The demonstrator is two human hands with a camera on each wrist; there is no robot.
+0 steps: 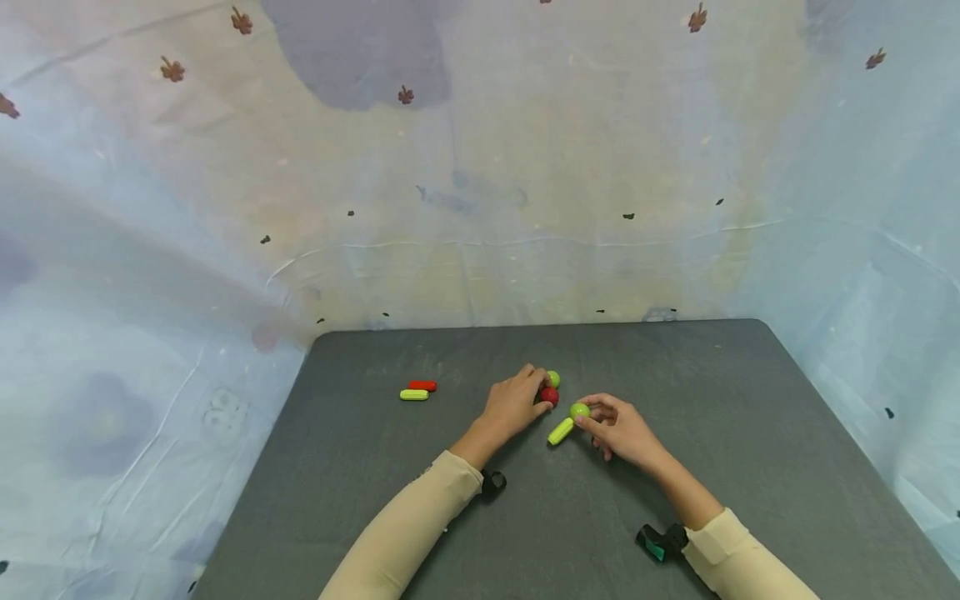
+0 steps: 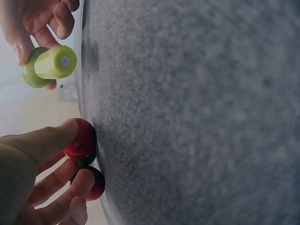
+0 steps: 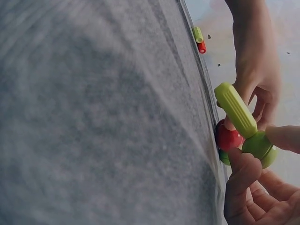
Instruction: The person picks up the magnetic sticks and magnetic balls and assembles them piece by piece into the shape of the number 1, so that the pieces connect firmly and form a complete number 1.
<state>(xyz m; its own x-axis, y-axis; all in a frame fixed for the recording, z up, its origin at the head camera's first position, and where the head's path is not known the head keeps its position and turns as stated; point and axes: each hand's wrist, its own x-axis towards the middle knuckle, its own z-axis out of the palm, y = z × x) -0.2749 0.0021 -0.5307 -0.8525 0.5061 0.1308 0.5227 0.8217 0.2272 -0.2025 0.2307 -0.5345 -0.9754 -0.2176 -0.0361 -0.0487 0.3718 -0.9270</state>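
My right hand [image 1: 621, 433] pinches the round green head of a small toy maraca [image 3: 257, 144] between thumb and fingers. Its ribbed yellow-green handle [image 1: 560, 431] points away from the fingers, toward the left and down. To the left, my left hand [image 1: 513, 404] reaches over a small cluster of balls on the table. Its thumb presses a red ball [image 2: 84, 139], and its curled fingers lie around the group. Another red ball [image 2: 97, 183] shows beyond those fingertips. A green ball [image 1: 553, 378] sits just behind, partly covered in the left wrist view.
A red handle [image 1: 422, 385] and a yellow-green handle [image 1: 414, 395] lie side by side on the grey table [image 1: 360, 467], left of my hands. A pale patterned sheet [image 1: 525, 167] hangs around the table's back and sides. Black straps [image 1: 663, 540] circle my wrists.
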